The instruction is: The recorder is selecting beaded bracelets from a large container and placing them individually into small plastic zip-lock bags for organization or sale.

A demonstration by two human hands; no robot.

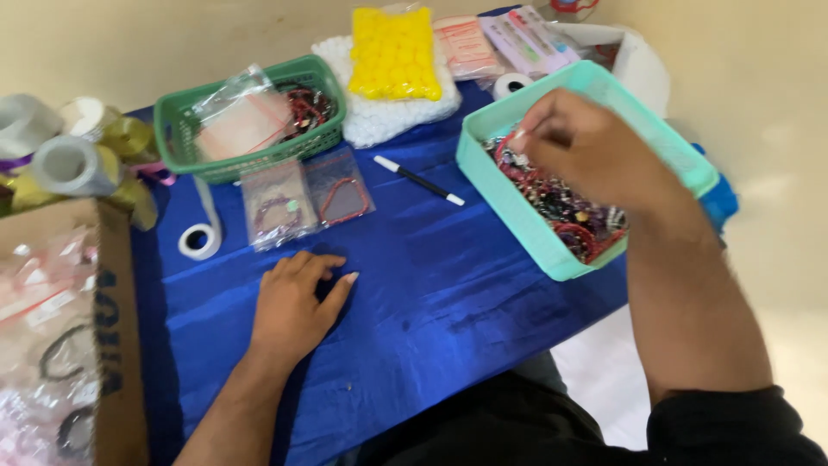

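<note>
Bracelets [561, 207], judged light, limp and easily tangled, are heaped in the teal basket [595, 91] at two o'clock, one strand being pinched by the right hand [586, 147], while the left hand [293, 306] is rested flat, empty, on the desk [431, 285].

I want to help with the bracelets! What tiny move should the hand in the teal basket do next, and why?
Probably lift the right hand straight up out of the teal basket. Its fingertips already pinch at one bracelet in the tangled pile, while the left hand rests flat on the blue cloth.
</note>
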